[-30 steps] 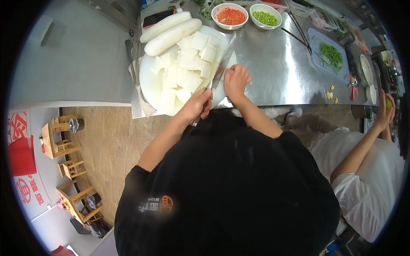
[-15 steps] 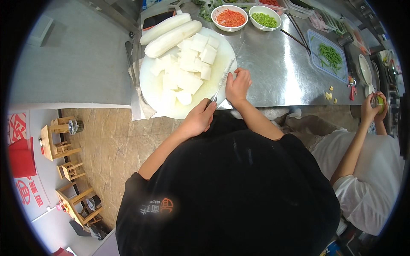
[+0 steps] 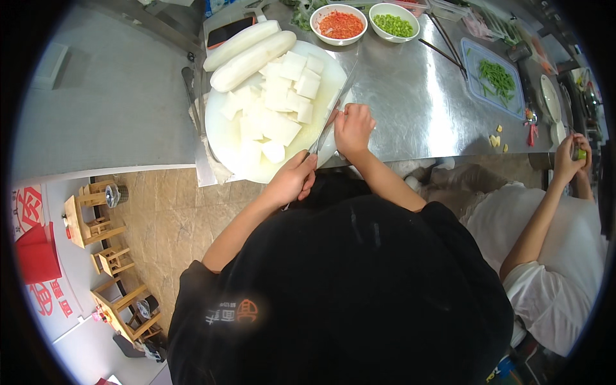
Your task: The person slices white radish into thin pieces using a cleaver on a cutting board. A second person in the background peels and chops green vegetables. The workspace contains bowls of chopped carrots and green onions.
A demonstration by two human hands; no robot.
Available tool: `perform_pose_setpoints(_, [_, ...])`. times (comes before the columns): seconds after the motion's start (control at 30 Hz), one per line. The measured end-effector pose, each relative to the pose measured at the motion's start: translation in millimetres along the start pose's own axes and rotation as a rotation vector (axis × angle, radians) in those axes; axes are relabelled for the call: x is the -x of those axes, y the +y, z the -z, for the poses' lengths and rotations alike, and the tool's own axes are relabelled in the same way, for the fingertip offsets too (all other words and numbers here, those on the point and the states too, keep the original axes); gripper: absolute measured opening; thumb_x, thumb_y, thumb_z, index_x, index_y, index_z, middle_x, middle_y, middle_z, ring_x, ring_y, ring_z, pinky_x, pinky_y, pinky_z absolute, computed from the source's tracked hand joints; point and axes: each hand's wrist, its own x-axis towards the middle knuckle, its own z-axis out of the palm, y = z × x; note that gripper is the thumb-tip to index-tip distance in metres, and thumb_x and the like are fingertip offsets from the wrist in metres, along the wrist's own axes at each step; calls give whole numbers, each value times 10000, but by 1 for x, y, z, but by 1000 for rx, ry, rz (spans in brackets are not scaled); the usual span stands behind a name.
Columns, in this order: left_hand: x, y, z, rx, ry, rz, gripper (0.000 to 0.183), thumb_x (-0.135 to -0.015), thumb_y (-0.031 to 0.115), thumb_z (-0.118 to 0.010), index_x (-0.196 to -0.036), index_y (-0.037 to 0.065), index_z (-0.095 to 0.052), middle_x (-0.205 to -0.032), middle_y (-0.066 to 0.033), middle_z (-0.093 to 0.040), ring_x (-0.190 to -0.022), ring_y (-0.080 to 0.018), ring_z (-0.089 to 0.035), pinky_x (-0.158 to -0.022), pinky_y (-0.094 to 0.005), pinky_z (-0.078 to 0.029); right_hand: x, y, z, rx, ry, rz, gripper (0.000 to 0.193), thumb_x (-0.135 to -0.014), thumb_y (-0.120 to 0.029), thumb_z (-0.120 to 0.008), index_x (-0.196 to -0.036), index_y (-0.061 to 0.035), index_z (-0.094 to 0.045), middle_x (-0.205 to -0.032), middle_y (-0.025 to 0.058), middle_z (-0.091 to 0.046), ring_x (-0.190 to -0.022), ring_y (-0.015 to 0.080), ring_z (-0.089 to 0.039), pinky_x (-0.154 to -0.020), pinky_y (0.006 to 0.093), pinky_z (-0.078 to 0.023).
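Note:
My left hand (image 3: pixel 292 181) is closed round the handle of a knife (image 3: pixel 326 126), whose blade lies along the right side of a round white cutting board (image 3: pixel 326 61). Fingers curled, my right hand (image 3: pixel 355 130) sits beside the blade at the board's right edge; its fingertips are partly hidden, so I cannot tell whether they grip the blade. Flat white chunks (image 3: pixel 277 102) are heaped on the board. Behind them lie two long peeled white vegetables (image 3: pixel 253 61) that look like daikon radishes.
Bowls of chopped red (image 3: pixel 339 25) and green pieces (image 3: pixel 393 25) stand at the back. Chopsticks (image 3: pixel 443 56) and a tray of cut green beans (image 3: pixel 496 82) lie to the right, near small yellowish bits (image 3: pixel 495 140). A co-worker's hands (image 3: pixel 573 157) hold something green at far right.
The view has shifted slightly. My right hand has turned, its fingers curling in more closely by the blade. My left hand keeps hold of the knife.

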Motion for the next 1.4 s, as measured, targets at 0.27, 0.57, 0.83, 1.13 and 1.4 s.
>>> perform_pose_setpoints(0.27, [-20, -14, -8, 43, 49, -23, 285, -1003, 310, -358, -860, 67, -404, -570, -35, -405, -410, -129, -369, -404, -260, -325, 0, 2, -1, -15, 21, 39, 135, -864, -186, -505, -934, -70, -512, -920, 118, -494, -929, 309, -478, -793, 451, -323])
perform_pose_setpoints(0.57, [-11, -35, 13, 393, -25, -190, 317, -1018, 346, -299, -939, 64, -420, -571, -40, -394, -403, -121, -347, -413, -250, -325, 4, 24, 16, -335, -74, -113, 234, -794, -264, -595, -918, -73, -539, -929, 94, -523, -937, 274, -507, -829, 440, -346])
perform_pose_setpoints(0.83, [13, -23, 14, 286, -22, -251, 315, -1017, 344, -308, -944, 58, -417, -570, -42, -395, -406, -122, -352, -407, -243, -320, -5, -14, 28, 2, -121, -118, 295, -761, -324, -642, -913, -88, -550, -935, 90, -520, -950, 270, -501, -834, 428, -331])
perform_pose_setpoints(1.13, [19, -16, -6, 107, 31, -118, 301, -1008, 319, -339, -912, 47, -426, -558, -42, -412, -418, -123, -379, -412, -243, -313, -2, 11, 11, -219, -34, -234, 186, -860, -222, -514, -858, -39, -547, -903, 138, -562, -886, 319, -535, -810, 452, -345])
perform_pose_setpoints(1.4, [6, -23, -15, 79, 59, -17, 301, -1001, 305, -374, -868, 42, -434, -539, -29, -398, -412, -126, -368, -409, -259, -310, 2, 7, 8, -59, -16, -156, 134, -835, -200, -572, -866, -83, -514, -828, 64, -551, -821, 253, -548, -784, 409, -349])
